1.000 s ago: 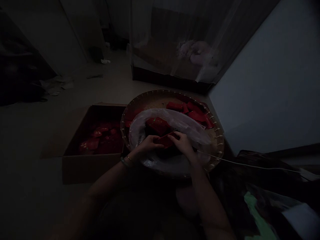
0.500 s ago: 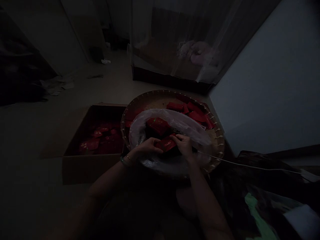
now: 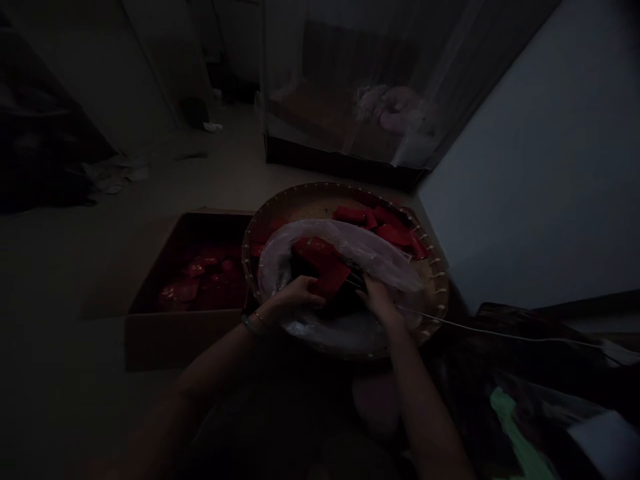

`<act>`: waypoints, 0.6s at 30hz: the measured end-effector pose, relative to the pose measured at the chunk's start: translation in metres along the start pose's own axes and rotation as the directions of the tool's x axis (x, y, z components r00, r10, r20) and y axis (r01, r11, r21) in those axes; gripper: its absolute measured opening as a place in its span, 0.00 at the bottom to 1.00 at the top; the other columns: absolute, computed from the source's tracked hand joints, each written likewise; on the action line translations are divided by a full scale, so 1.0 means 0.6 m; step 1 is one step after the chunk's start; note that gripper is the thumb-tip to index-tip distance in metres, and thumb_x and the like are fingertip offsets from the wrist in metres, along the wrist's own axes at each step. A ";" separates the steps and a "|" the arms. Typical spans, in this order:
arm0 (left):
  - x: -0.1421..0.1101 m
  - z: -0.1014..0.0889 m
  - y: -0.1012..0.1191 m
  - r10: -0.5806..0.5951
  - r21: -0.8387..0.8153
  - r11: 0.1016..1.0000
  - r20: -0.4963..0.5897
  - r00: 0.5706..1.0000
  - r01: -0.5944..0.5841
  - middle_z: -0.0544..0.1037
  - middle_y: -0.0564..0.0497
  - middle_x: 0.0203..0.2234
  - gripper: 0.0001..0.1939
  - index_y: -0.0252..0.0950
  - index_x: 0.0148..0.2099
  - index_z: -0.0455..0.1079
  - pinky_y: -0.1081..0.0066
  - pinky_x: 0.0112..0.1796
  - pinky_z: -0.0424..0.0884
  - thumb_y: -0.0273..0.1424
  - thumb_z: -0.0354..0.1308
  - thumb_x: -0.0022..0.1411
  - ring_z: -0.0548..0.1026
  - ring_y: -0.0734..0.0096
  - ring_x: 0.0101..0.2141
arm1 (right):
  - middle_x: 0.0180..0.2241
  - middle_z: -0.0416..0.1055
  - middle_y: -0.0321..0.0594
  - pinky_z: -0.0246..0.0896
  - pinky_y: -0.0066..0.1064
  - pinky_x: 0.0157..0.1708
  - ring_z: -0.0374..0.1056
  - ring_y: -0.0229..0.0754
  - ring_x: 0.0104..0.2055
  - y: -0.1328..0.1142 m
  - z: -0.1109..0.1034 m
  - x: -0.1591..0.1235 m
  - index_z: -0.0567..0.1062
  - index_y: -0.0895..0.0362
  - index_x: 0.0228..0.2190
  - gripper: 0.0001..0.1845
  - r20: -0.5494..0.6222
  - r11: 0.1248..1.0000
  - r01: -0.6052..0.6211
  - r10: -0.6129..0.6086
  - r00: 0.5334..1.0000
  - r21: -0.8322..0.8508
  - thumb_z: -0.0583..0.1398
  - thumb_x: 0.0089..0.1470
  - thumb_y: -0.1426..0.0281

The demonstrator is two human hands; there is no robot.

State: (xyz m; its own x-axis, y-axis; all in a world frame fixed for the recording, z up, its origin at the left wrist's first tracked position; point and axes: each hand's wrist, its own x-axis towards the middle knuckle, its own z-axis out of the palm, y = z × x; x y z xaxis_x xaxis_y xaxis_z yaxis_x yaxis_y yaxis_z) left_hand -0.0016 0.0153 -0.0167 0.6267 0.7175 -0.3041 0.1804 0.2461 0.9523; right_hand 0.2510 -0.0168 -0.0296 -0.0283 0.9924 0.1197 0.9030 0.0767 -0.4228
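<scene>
Shows a dark heap (image 3: 40, 173) at far left, with pale scraps (image 3: 117, 172) on the floor (image 3: 165, 173) just beside it. Has an open cardboard box (image 3: 185, 343) next, with gold-marked packets (image 3: 183, 290) lying loosely inside. Shows a small white scrap (image 3: 213, 127) farther back on the floor. Wears a pale bangle (image 3: 249, 325) and a thin bracelet (image 3: 259, 316) at the left wrist, over the near left side of a round woven basket (image 3: 313, 207). Has a translucent plastic bag (image 3: 345, 233) inside the basket, with its mouth spread into a broad ring.

Pinches a red packet (image 3: 331, 277) at its near left edge with the left hand (image 3: 300, 293), thumb and fingers bent together, over the dark opening of the bag. Has more red packets (image 3: 311, 245) just beyond it, inside the ring, partly overlapped by it. Reaches into the right side of the opening with the right hand (image 3: 379, 297), fingers pointing down and inward, apart from the red packet and near thin dark strips (image 3: 354, 279). Cannot tell through the gloom the state of that hand, open or gripping.

Has a loose pile of red packets (image 3: 395, 233) beyond the ring, at the far right of the basket. Shows netting (image 3: 350, 60) behind, with a pinkish bundle (image 3: 400, 113) visible through it. Has a white cord (image 3: 500, 331) running rightward from beside the right hand, below a pale wall (image 3: 540, 167). Shows a green cloth (image 3: 515, 427) and a whitish item (image 3: 605, 437) at lower right.
</scene>
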 end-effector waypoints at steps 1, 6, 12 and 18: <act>0.000 0.000 0.000 -0.003 -0.004 1.000 -0.005 1.000 0.003 0.75 0.53 0.24 0.19 0.29 0.40 0.73 0.77 0.25 0.66 0.28 0.66 0.42 0.70 0.76 0.23 | 0.48 0.70 0.53 0.59 0.43 0.50 0.66 0.51 0.51 0.001 -0.006 -0.001 0.69 0.60 0.48 0.24 -0.009 1.000 -0.007 0.007 1.000 0.019 0.60 0.48 0.73; -0.001 0.002 0.002 0.017 -0.057 0.998 0.017 1.000 -0.016 0.77 0.52 0.26 0.19 0.29 0.40 0.73 0.77 0.27 0.67 0.26 0.66 0.42 0.71 0.76 0.24 | 0.45 0.73 0.50 0.62 0.45 0.48 0.69 0.51 0.47 0.001 -0.058 -0.019 0.72 0.59 0.47 0.21 -0.045 0.962 -0.127 0.142 0.989 0.240 0.57 0.52 0.64; 0.001 0.017 0.005 0.022 -0.005 1.000 0.022 1.000 -0.022 0.77 0.52 0.28 0.19 0.30 0.41 0.73 0.78 0.27 0.66 0.26 0.65 0.42 0.71 0.76 0.25 | 0.45 0.75 0.44 0.64 0.41 0.47 0.70 0.48 0.46 -0.033 -0.099 -0.034 0.73 0.56 0.47 0.23 0.108 0.878 -0.156 0.120 0.987 0.451 0.59 0.51 0.60; 0.002 0.029 -0.003 0.000 -0.014 1.000 0.079 0.997 0.001 0.77 0.52 0.27 0.20 0.29 0.41 0.73 0.77 0.27 0.66 0.29 0.66 0.43 0.71 0.76 0.25 | 0.42 0.76 0.43 0.64 0.41 0.45 0.71 0.49 0.44 -0.068 -0.091 -0.030 0.76 0.55 0.44 0.19 0.055 0.908 -0.137 0.125 0.991 0.395 0.59 0.50 0.62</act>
State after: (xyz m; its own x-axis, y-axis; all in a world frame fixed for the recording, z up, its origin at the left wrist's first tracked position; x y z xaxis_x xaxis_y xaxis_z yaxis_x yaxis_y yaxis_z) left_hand 0.0122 0.0044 -0.0184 0.6846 0.6640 -0.3008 0.1701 0.2557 0.9517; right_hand 0.2379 -0.0429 0.0345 0.0614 0.9980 0.0159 0.6544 -0.0282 -0.7556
